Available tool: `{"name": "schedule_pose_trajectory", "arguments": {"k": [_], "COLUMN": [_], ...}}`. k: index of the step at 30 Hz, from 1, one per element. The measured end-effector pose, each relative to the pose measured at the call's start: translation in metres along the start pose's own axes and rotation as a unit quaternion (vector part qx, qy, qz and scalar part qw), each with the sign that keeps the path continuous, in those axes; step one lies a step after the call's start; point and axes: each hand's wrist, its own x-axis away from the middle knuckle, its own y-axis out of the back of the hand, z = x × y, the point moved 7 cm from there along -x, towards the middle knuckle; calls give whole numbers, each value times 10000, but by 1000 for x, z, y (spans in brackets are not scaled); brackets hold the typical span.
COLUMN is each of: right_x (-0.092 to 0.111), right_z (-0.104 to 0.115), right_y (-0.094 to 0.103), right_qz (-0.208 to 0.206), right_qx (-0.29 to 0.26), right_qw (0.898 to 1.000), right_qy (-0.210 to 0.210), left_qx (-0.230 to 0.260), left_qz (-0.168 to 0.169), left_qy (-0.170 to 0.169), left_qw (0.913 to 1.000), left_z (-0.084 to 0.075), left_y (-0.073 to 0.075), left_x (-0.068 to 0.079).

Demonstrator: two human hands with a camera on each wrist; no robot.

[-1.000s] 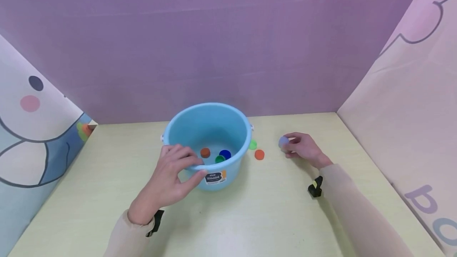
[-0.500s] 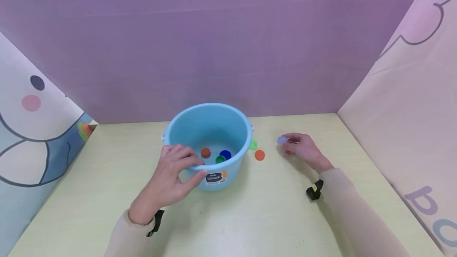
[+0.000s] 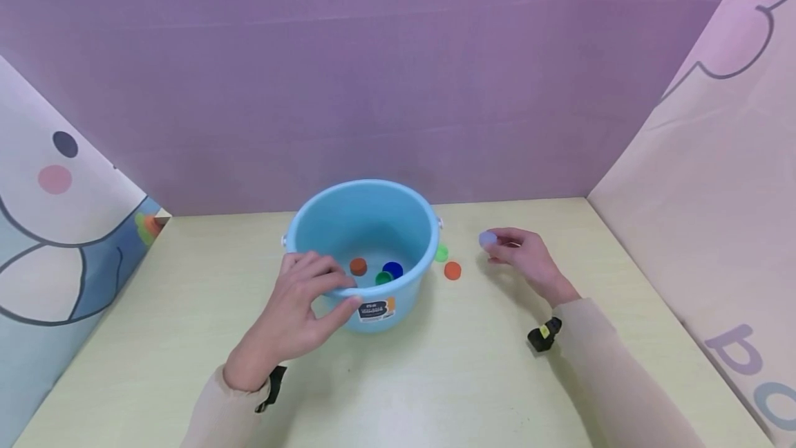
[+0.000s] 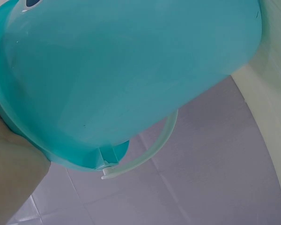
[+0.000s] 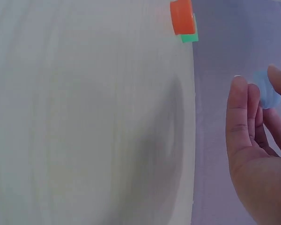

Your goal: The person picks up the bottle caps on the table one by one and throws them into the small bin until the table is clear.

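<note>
A light blue bucket [image 3: 398,192] stands on the table, and my left hand [image 3: 305,310] grips its near rim, fingers over the inside and thumb outside. In the left wrist view the bucket's side [image 4: 131,70] fills most of the picture. On the bucket's floor lie an orange cap [image 3: 358,267], a blue cap [image 3: 393,269] and a green cap [image 3: 383,278]. My right hand [image 3: 525,258] pinches a pale blue bottle cap [image 3: 488,239] between thumb and fingers, above the table to the right of the bucket. The right wrist view shows this pale cap [image 5: 269,91] partly hidden by the thumb.
Between bucket and right hand, a light green cap [image 3: 441,253] and an orange-red cap [image 3: 452,270] lie on the table [image 3: 448,379]. A purple cloth wall [image 3: 398,88] rises behind the table, with printed panels at both sides. The bucket's pale handle [image 4: 154,147] hangs behind it.
My right hand has raised the pale blue cap slightly and shifted it a little to the left. My left hand and the bucket have stayed in place.
</note>
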Motion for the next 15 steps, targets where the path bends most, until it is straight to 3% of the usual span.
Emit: {"name": "schedule_pose_trajectory", "arguments": {"k": [15], "right_x": [8], "right_z": [23], "right_y": [-7], "right_qz": [23], "right_qx": [-109], "right_qw": [9989], "right_qy": [449], "left_qx": [-12], "left_qz": [-12], "left_qy": [-17], "left_qw": [10000], "left_z": [0], "left_y": [1], "left_x": [0]}}
